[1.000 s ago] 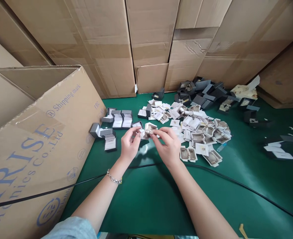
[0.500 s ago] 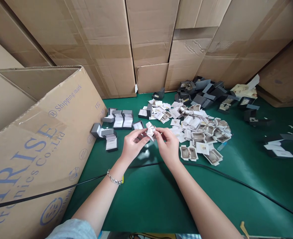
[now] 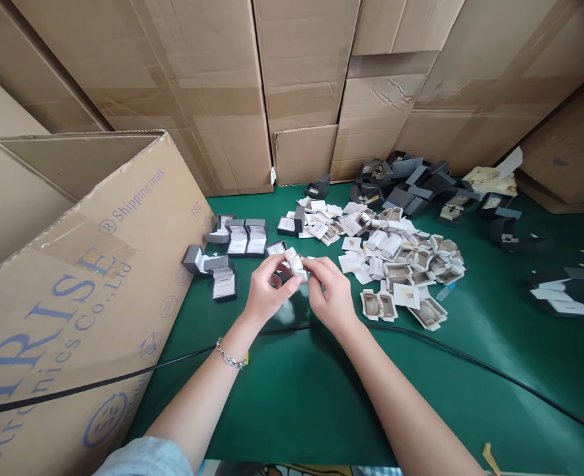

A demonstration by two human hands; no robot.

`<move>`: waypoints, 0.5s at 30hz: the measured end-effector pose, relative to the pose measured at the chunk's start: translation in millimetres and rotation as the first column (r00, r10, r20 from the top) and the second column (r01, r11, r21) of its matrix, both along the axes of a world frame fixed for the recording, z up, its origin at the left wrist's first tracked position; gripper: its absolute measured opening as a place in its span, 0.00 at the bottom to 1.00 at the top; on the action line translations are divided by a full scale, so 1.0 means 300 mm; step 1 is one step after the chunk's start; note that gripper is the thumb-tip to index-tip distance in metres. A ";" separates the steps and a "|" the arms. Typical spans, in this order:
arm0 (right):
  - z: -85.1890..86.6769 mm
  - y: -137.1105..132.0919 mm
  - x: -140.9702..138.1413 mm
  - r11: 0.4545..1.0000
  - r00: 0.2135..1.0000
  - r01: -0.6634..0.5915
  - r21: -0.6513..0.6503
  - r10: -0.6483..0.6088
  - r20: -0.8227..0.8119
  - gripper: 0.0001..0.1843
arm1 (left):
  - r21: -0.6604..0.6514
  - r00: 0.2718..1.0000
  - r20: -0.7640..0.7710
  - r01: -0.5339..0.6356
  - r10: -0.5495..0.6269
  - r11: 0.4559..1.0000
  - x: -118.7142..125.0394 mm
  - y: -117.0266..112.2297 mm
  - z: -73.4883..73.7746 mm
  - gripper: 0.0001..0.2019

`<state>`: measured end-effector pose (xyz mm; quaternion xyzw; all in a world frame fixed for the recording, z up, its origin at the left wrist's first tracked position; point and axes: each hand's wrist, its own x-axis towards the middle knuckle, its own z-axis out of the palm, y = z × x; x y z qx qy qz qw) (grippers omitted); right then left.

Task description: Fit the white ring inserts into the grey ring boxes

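Pinching a small white insert of folded card (image 3: 296,262), the left hand (image 3: 265,291) and right hand (image 3: 332,297) meet over the middle of the smooth green tabletop (image 3: 292,410). Each grip is closed on it at the fingertips, though from where I stand the fingers cover its lower part, so I can't judge how firmly it sits. Such thin-looking card could crease or tear if the two hands pulled unevenly, and a loose pinch might let it drop. Just behind the left fingers lies an open dark-grey box with a white lining (image 3: 276,248); a careless knuckle could knock it. To the right, the loose heap of white and beige card pieces (image 3: 390,246) is near enough that a sweep of the right hand could scatter it. A long black cable (image 3: 287,329) crosses beneath the forearms, and the silver chain bracelet (image 3: 229,357) on the left wrist could snag it if that arm dragged low.
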<state>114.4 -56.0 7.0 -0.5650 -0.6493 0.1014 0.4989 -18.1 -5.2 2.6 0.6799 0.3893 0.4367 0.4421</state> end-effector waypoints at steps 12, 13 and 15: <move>-0.019 -0.008 -0.023 0.995 0.974 0.017 -0.100 0.006 0.225 0.17 | -0.142 0.998 0.053 -0.037 0.045 0.989 0.003 0.004 -0.016 0.22; -0.019 -0.007 -0.022 0.996 0.979 0.034 -0.084 -0.016 0.203 0.16 | -0.147 0.997 0.051 -0.042 0.050 0.988 0.003 0.005 -0.020 0.21; -0.019 -0.006 -0.023 0.999 0.988 0.043 -0.033 -0.038 0.150 0.12 | -0.153 0.997 0.051 -0.055 0.064 0.987 0.002 0.008 -0.027 0.20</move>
